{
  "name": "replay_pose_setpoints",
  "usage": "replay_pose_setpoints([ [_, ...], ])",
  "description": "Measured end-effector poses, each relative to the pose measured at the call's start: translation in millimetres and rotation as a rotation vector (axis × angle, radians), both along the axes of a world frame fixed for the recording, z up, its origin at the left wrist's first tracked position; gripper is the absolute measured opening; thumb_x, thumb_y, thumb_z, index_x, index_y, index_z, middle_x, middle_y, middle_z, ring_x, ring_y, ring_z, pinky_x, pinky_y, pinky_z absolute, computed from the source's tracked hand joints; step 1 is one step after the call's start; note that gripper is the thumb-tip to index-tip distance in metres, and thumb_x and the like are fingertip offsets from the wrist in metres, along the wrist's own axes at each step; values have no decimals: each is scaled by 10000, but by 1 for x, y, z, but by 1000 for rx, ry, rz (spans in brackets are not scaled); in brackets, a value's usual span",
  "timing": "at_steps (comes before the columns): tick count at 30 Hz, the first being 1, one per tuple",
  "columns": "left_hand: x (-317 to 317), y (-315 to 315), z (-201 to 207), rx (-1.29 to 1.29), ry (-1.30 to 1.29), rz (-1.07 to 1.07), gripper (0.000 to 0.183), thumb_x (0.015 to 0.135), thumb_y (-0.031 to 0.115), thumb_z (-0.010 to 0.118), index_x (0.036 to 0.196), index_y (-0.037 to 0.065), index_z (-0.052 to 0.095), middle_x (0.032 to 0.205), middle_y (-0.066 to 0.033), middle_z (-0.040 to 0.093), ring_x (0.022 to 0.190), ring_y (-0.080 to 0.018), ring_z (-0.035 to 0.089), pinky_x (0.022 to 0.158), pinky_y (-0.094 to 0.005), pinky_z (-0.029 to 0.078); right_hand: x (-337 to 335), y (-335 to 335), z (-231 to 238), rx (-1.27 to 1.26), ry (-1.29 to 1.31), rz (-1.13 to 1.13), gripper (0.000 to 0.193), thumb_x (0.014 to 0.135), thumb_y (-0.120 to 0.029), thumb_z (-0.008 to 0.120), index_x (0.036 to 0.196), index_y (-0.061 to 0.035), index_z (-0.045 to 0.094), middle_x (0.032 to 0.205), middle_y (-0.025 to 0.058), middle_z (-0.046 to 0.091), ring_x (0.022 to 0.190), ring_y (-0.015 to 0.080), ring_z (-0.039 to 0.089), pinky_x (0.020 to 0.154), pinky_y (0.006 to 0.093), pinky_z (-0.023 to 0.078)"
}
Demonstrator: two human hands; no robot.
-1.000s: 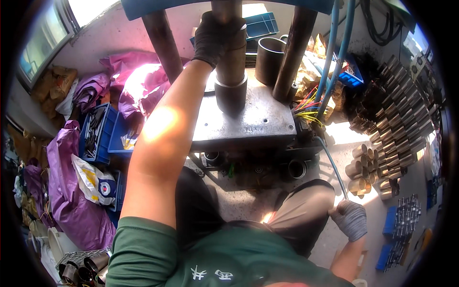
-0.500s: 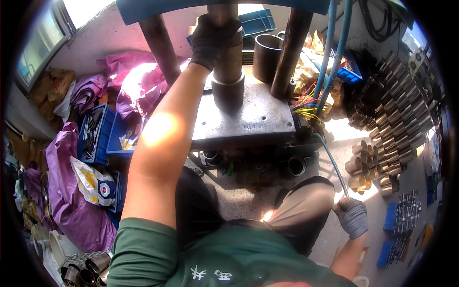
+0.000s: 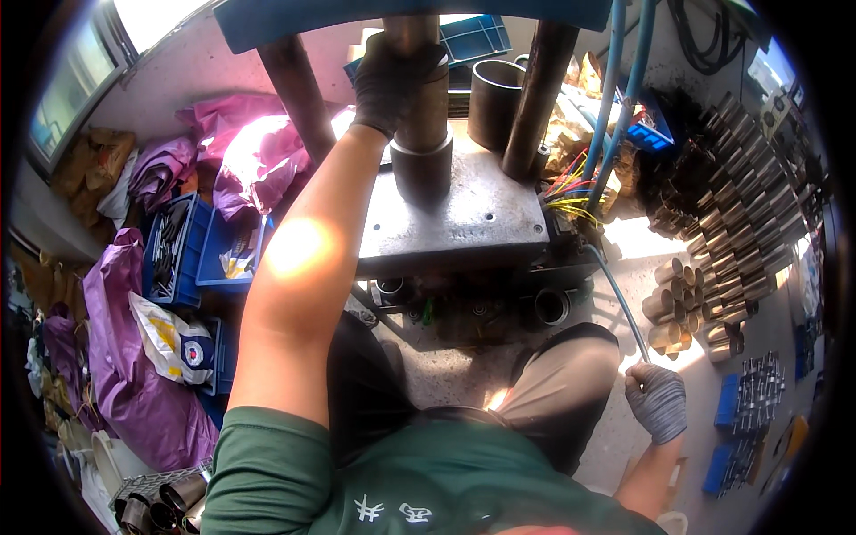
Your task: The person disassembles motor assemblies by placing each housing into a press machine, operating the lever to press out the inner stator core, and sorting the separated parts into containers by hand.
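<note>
My left hand (image 3: 392, 87), in a dark glove, is wrapped round the upper part of a steel tube (image 3: 423, 123) on the press. The tube stands upright in a wider metal ring (image 3: 423, 171) on the flat press plate (image 3: 486, 203). Above it comes down the round press ram (image 3: 412, 34); the glove hides part of where they meet. Low on the right, my right hand (image 3: 657, 401) in a grey glove is closed on the end of a long thin lever (image 3: 621, 303), which slants up to the machine's side.
Dark columns (image 3: 299, 98) flank the plate. A wide metal cylinder (image 3: 495, 105) stands at its back right. Blue hoses (image 3: 615, 107) and coloured wires (image 3: 575, 201) run beside it. Many metal tubes (image 3: 740, 218) are stacked on the right. Purple sacks (image 3: 134, 357) and blue bins (image 3: 178, 250) crowd the left.
The view has shifted very slightly. My left hand stays on the steel tube, and my right hand keeps hold of the lever with its fingers slightly rearranged.
</note>
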State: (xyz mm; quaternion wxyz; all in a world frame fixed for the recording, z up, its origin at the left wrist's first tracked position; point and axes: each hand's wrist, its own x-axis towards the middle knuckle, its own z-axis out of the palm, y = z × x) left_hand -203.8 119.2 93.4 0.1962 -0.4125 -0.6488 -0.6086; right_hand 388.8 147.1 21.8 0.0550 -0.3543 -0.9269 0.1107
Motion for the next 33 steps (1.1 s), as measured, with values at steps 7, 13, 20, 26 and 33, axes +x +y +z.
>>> replay_pose_setpoints([
  [7,5,-4,-2,-28,-27,9,693,805,492,888,1230,15,619,1122,-178,738,1081,-325,716,962,-396,551,3,3,0,-77,70,-45,54,862,-79,700,886,-33,717,868,210,708,829,382,722,779,431,576],
  [13,13,-11,-6,-110,-194,-4,735,784,478,893,1275,10,609,1162,-192,730,1111,-338,707,980,-399,545,1,4,3,-4,58,37,130,862,-141,762,921,-26,743,869,188,725,796,351,725,775,426,577],
  [20,9,-14,-7,-150,-51,49,777,772,501,890,1291,7,589,1170,-189,724,1110,-335,704,977,-409,541,-15,14,38,41,137,113,332,837,-134,763,1145,-12,756,1141,209,748,1046,373,729,949,406,574],
  [26,9,-9,-10,-143,-3,54,751,798,513,864,1283,11,589,1160,-186,726,1102,-341,705,969,-398,543,-91,98,95,598,657,145,208,978,-17,693,1184,-17,719,1128,137,746,1020,244,738,907,360,590],
  [33,3,-13,-4,-213,-6,29,736,791,529,871,1244,11,610,1149,-175,733,1089,-344,710,959,-406,544,-170,190,148,574,628,1,564,1008,-539,656,1313,-68,720,1220,181,748,1141,321,723,1006,426,559],
])
